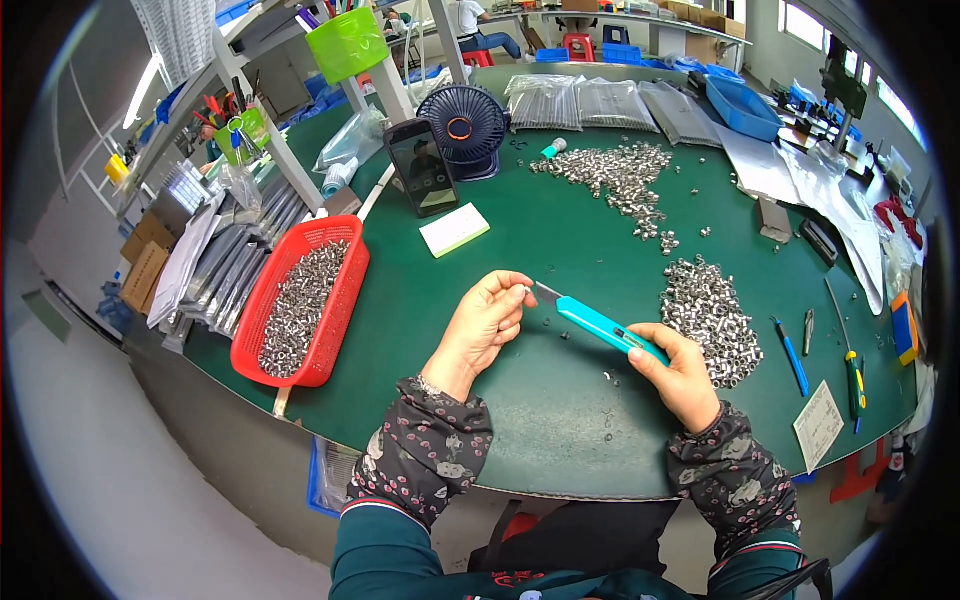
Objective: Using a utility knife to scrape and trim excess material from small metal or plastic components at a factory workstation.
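My right hand (680, 375) is wrapped round the turquoise handle of a utility knife (600, 325), thumb on top near its slider. Its blade is out and points left, to the fingertips of my left hand (485, 325). Those fingers are pinched together on a tiny pale piece, mostly hidden, perhaps one of the small metal sleeves. Right of the knife lies a heap of short metal sleeves (710, 320), close to my right hand. A second, looser spread of sleeves (620, 180) covers the table farther back.
A red plastic basket (345, 300) full of sleeves stands at the left. Behind are a propped phone (422, 168), a dark blue fan (463, 130) and a note pad (455, 230). A blue pen-like tool (790, 357), a screwdriver (853, 375) and a paper label (820, 428) lie right.
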A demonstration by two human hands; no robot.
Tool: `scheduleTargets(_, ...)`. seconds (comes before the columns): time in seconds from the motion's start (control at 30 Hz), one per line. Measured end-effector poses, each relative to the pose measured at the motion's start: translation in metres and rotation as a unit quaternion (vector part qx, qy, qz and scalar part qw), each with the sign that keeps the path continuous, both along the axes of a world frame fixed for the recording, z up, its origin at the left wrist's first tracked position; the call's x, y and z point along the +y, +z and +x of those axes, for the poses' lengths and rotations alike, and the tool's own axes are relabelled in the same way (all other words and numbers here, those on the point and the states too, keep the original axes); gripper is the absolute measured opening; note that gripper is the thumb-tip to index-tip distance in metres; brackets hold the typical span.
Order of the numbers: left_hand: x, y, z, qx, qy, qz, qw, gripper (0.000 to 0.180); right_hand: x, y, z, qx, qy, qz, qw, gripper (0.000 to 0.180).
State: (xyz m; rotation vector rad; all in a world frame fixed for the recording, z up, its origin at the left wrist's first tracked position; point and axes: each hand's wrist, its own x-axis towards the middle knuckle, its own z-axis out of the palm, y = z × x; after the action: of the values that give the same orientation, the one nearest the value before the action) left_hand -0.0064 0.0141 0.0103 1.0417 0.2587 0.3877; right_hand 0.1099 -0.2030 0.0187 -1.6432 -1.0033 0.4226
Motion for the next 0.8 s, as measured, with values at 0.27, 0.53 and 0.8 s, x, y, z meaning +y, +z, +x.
scheduleTargets(0.27, -0.0008, 0.0018, 0.0005, -0.022, -0.018, -0.056, 0.998, 0.01, -0.0012, 0.0006, 0.0007, 0.001, 0.023, 0.006, 1.0, 0.026)
scheduleTargets(0.53, 0.0045, -0.0028, -0.0009, -0.03, -0.027, -0.072, 0.997, 0.008, -0.0017, 0.0022, 0.0011, 0.026, 0.034, -0.012, 0.999, 0.027)
scheduleTargets(0.8, 0.0019, -0.0011, -0.0003, -0.034, -0.02, -0.075, 0.996, 0.008, -0.0015, 0.0011, 0.0015, 0.077, 0.053, -0.027, 0.995, 0.028)
